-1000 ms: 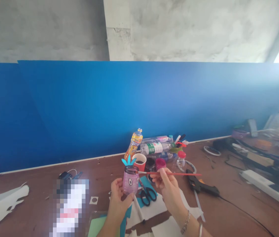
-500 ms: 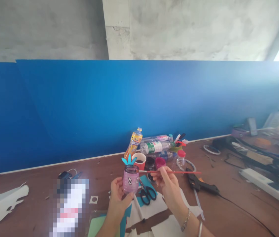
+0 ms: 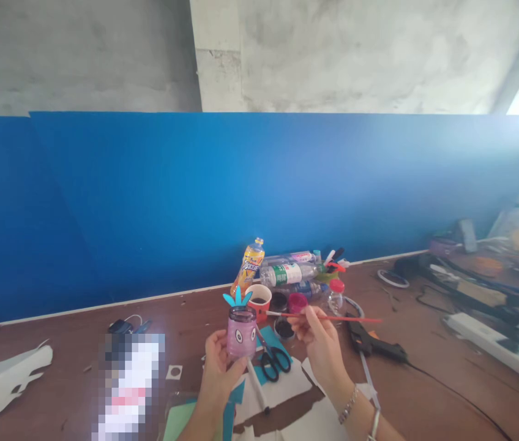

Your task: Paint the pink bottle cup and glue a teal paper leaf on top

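My left hand (image 3: 221,360) is closed round a small pink-purple jar (image 3: 242,344) with a dark rim, two paper eyes on its side and blue paper leaves (image 3: 237,298) standing at its top. In my right hand (image 3: 319,340) is a red paintbrush (image 3: 351,319), pinched between thumb and fingers and held level. Its pale bristles point left, just right of the jar and apart from it. Under the hands lie dark-handled scissors (image 3: 276,364), blue paper (image 3: 274,340) and a white marker-like stick (image 3: 256,386).
Behind the jar stand a paper cup (image 3: 259,296), an orange drink bottle (image 3: 248,269), a black paint pot (image 3: 283,329) and a magenta pot (image 3: 297,302). Plastic bottles (image 3: 289,274) lie beyond. A glue gun (image 3: 379,346) and a power strip (image 3: 498,346) are at right.
The brush has moved right, its bristles leaving the jar's rim. The jar has shifted slightly left and down in my left hand.
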{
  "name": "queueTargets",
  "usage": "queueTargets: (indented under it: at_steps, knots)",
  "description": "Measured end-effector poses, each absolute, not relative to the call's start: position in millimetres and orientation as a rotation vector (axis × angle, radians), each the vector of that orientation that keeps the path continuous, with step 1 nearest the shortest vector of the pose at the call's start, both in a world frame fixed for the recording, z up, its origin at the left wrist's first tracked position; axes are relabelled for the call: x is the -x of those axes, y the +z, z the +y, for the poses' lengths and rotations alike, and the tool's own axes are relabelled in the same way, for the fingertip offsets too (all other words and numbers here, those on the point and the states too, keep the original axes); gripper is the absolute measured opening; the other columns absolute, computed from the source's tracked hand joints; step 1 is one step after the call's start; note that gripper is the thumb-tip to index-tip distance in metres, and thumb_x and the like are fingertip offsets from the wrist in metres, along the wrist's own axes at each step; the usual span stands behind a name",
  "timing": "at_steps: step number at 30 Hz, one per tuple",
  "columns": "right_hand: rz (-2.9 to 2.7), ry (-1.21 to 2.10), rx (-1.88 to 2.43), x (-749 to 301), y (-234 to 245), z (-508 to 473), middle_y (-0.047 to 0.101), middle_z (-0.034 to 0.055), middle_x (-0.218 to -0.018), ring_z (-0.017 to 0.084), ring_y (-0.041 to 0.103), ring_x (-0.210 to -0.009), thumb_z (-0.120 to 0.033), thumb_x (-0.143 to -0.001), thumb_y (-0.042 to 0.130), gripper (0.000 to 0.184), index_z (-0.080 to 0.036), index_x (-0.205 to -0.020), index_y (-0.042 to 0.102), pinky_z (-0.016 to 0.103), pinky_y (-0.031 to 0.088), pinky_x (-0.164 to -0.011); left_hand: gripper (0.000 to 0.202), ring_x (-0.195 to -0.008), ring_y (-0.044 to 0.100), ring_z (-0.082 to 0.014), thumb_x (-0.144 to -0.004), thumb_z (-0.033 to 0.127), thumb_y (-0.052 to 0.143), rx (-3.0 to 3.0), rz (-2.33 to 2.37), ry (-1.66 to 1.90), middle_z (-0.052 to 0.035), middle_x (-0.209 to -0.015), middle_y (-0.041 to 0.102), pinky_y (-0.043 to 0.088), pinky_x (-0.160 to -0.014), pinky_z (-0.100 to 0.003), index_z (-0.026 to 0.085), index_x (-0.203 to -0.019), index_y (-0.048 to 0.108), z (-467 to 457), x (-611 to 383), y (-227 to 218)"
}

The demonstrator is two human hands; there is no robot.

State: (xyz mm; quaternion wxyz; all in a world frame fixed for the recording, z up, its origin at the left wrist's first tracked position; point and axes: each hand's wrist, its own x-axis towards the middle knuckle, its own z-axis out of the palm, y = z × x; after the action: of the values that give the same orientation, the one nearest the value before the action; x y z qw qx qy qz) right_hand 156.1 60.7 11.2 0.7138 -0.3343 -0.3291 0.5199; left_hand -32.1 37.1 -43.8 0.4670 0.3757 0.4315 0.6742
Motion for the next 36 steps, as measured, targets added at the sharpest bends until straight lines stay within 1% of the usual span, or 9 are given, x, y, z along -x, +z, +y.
queueTargets:
  at_steps: [6, 11, 16, 22, 28, 32, 36]
  knots:
    - [-0.795, 1.227, 0.706, -151.0, 7.7, 57.8, 0.070, 0.0012, -0.065, 0.014, 0.056, -0.053, -0.046, -0.076, 0.069, 0.024, -0.024, -0.073, 0.060, 0.024, 0.038, -0.047, 0.058, -0.087, 0.064, -0.0227, -0.053, 0.022, 0.074, -0.903, 1.077, 1.667, -0.0050, -0.095, 0.060, 0.047, -0.080, -0.038, 0.023, -0.101, 0.043, 39.7, 30.7, -47.0]
    - [-0.831, 1.223, 0.742, -145.6, 4.8, 55.6, 0.070, 0.0021, -0.066, 0.015, 0.057, -0.055, -0.048, -0.078, 0.066, 0.027, -0.023, -0.074, 0.058, 0.024, 0.036, -0.047, 0.056, -0.088, 0.064, -0.0223, -0.055, 0.021, 0.072, -0.930, 1.087, 1.661, -0.0050, -0.097, 0.060, 0.048, -0.079, -0.037, 0.023, -0.102, 0.043, 38.5, 30.1, -46.5]
    - [-0.852, 1.195, 0.790, -145.2, 4.9, 55.3, 0.069, 0.0035, -0.068, 0.015, 0.058, -0.057, -0.051, -0.077, 0.066, 0.031, -0.021, -0.074, 0.058, 0.024, 0.036, -0.048, 0.056, -0.089, 0.064, -0.0228, -0.055, 0.023, 0.073, -0.933, 1.089, 1.651, -0.0053, -0.098, 0.060, 0.049, -0.078, -0.037, 0.023, -0.103, 0.043, 37.5, 30.9, -46.2]
    - [-0.880, 1.177, 0.811, -145.4, 3.0, 56.6, 0.069, 0.0020, -0.067, 0.015, 0.058, -0.056, -0.052, -0.079, 0.064, 0.030, -0.023, -0.073, 0.059, 0.025, 0.037, -0.048, 0.058, -0.089, 0.064, -0.0233, -0.055, 0.023, 0.073, -0.948, 1.074, 1.640, -0.0058, -0.098, 0.059, 0.048, -0.079, -0.038, 0.022, -0.104, 0.042, 37.5, 31.8, -46.7]
    - [-0.867, 1.173, 0.810, -146.8, -0.1, 59.7, 0.069, 0.0029, -0.068, 0.016, 0.058, -0.057, -0.052, -0.078, 0.065, 0.029, -0.023, -0.074, 0.059, 0.026, 0.037, -0.049, 0.059, -0.090, 0.063, -0.0238, -0.055, 0.024, 0.074, -0.926, 1.047, 1.642, -0.0069, -0.100, 0.059, 0.047, -0.081, -0.039, 0.022, -0.105, 0.043, 37.6, 32.5, -46.2]
    - [-0.861, 1.170, 0.806, -148.0, -0.7, 60.9, 0.070, 0.0031, -0.068, 0.016, 0.058, -0.057, -0.052, -0.076, 0.066, 0.031, -0.022, -0.075, 0.058, 0.025, 0.037, -0.048, 0.059, -0.089, 0.063, -0.0239, -0.055, 0.026, 0.075, -0.926, 1.055, 1.631, -0.0067, -0.098, 0.060, 0.048, -0.079, -0.038, 0.022, -0.104, 0.043, 36.0, 33.2, -42.5]
    - [-0.875, 1.150, 0.803, -149.0, -0.5, 61.9, 0.070, 0.0023, -0.067, 0.016, 0.057, -0.056, -0.051, -0.078, 0.065, 0.029, -0.023, -0.074, 0.058, 0.025, 0.037, -0.048, 0.059, -0.086, 0.064, -0.0237, -0.054, 0.030, 0.076, -0.914, 1.044, 1.623, -0.0072, -0.097, 0.060, 0.048, -0.077, -0.037, 0.022, -0.104, 0.044, 34.4, 33.8, -38.8]
